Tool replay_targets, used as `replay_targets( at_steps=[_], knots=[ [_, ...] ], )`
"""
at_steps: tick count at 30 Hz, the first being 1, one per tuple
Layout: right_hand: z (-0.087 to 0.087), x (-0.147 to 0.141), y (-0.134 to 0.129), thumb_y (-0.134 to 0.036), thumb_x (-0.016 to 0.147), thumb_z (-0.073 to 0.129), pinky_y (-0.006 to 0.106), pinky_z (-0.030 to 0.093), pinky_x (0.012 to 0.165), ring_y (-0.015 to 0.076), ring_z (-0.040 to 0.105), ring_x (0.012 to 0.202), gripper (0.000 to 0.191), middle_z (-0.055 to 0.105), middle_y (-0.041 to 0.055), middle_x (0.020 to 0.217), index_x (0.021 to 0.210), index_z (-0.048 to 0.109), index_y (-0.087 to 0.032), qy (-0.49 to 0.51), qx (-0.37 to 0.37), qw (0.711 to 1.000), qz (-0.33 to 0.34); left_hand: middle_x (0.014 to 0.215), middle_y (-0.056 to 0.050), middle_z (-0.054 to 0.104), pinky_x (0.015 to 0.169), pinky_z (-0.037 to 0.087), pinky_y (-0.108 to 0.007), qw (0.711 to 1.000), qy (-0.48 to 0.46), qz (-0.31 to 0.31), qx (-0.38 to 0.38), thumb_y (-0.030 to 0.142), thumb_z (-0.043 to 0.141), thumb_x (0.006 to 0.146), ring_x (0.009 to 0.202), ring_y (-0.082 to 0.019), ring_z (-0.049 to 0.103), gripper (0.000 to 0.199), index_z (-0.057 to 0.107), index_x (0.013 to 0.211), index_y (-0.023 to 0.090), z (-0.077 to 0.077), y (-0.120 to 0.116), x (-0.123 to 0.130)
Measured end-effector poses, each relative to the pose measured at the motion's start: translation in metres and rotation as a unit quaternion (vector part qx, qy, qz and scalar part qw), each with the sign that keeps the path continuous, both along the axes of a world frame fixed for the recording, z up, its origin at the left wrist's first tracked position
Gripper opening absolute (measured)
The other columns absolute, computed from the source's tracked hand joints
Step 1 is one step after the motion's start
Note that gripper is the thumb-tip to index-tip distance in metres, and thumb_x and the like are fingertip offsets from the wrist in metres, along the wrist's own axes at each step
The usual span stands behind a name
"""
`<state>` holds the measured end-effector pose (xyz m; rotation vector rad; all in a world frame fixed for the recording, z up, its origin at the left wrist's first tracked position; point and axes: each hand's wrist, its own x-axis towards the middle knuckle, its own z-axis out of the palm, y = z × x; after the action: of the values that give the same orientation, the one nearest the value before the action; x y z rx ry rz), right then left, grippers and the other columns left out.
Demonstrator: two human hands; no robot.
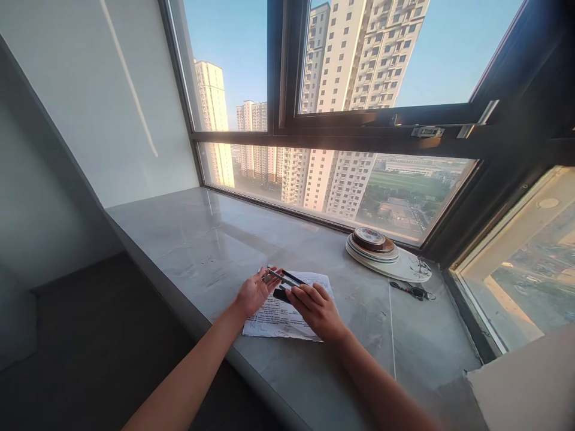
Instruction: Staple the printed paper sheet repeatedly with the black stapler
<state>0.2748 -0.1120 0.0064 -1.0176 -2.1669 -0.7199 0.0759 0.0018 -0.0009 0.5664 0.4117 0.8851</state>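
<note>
Both hands meet over the stone ledge [188, 251], and between them sits a slim tool [294, 277], black and silver, its long thin parts spread apart. It might be an opened stapler, but it's too small here to be sure. The right hand [317, 308] comes in from above, back of the hand upward, fingers closed over the near end; that looks like the anchor, stopping the thing from twisting. Across from it, the left hand [254, 293] turns its palm up and inward, thumb and fingers closed lightly about the thin far ends, a hold that seems chosen for fine control. How hard it pinches, nobody can tell from this angle.

Directly below lies the printed paper [274, 320], flat near the front edge of the ledge, well within easy reach, with the tool held just above it. That spot also catches plenty of light from the big window [233, 66].

Off to the right, a stack of plates [372, 251] stands close to the window frame, smaller pieces on top of broader ones, probably for balance. Just beside it rests a small dark item [415, 292], perhaps keys or glasses, away from the working hands.
</note>
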Motion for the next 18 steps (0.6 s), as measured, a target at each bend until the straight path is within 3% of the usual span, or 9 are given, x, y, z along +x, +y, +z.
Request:
replay_targets(
  at_steps=[2,4,7,9,11,14,18],
  knots=[
    [0.001,-0.002,0.002,-0.006,0.094,0.053,0.041,0.047,0.093,0.0227,0.061,0.105,0.043,0.071,0.0065,0.113,0.132,0.061,-0.026,0.072,0.009,0.997,-0.025,0.116,-0.019,0.070,0.112,0.046,-0.038,1.000,0.006,0.020,0.004,0.017,0.042,0.102,0.117,-0.022,0.066,0.025,0.064,0.105,0.005,-0.002,0.002,0.000],
    [0.003,0.001,0.004,-0.010,0.091,0.056,0.041,0.048,0.090,0.0229,0.062,0.097,0.036,0.071,0.0071,0.106,0.122,0.066,-0.025,0.209,-0.017,0.976,-0.060,0.117,-0.019,0.070,0.113,0.046,-0.038,0.997,0.026,0.068,0.034,0.012,0.043,0.099,0.118,-0.023,0.065,0.023,0.064,0.106,0.005,-0.004,0.004,-0.003],
    [0.005,0.013,0.010,-0.022,0.085,0.067,0.036,0.049,0.078,0.0213,0.062,0.082,0.019,0.069,0.0056,0.090,0.104,0.071,-0.022,0.367,-0.146,0.916,-0.064,0.119,-0.018,0.070,0.111,0.047,-0.041,0.977,0.067,0.168,0.114,0.017,0.052,0.098,0.114,-0.023,0.067,0.021,0.063,0.113,0.009,-0.006,0.007,-0.007],
    [0.006,0.024,0.014,-0.028,0.080,0.072,0.031,0.047,0.069,0.0194,0.061,0.076,0.017,0.067,0.0028,0.082,0.095,0.072,-0.020,0.384,-0.256,0.887,-0.025,0.122,-0.016,0.069,0.108,0.049,-0.043,0.956,0.106,0.211,0.176,0.027,0.058,0.096,0.111,-0.023,0.068,0.026,0.060,0.118,0.013,-0.004,0.010,-0.006],
    [0.006,0.031,0.017,-0.029,0.076,0.075,0.028,0.044,0.065,0.0177,0.059,0.073,0.018,0.065,0.0004,0.078,0.090,0.072,-0.019,0.372,-0.335,0.866,0.012,0.124,-0.016,0.068,0.101,0.052,-0.045,0.928,0.177,0.206,0.255,0.036,0.059,0.095,0.107,-0.025,0.070,0.033,0.058,0.121,0.015,0.000,0.013,0.002],
    [0.005,0.034,0.020,-0.027,0.072,0.077,0.026,0.042,0.066,0.0163,0.057,0.073,0.021,0.065,-0.0014,0.079,0.089,0.070,-0.018,0.352,-0.392,0.849,0.046,0.119,-0.016,0.070,0.096,0.053,-0.046,0.844,0.321,0.106,0.417,0.040,0.053,0.098,0.106,-0.027,0.069,0.035,0.057,0.123,0.016,0.012,0.022,0.031],
    [0.005,0.033,0.020,-0.026,0.072,0.076,0.025,0.042,0.067,0.0162,0.057,0.076,0.021,0.066,-0.0008,0.083,0.090,0.069,-0.019,0.345,-0.419,0.837,0.070,0.127,-0.011,0.068,0.109,0.042,-0.046,0.660,0.431,-0.036,0.614,0.022,0.048,0.096,0.122,-0.026,0.060,0.034,0.058,0.129,0.020,0.028,0.047,0.087]
  ],
)
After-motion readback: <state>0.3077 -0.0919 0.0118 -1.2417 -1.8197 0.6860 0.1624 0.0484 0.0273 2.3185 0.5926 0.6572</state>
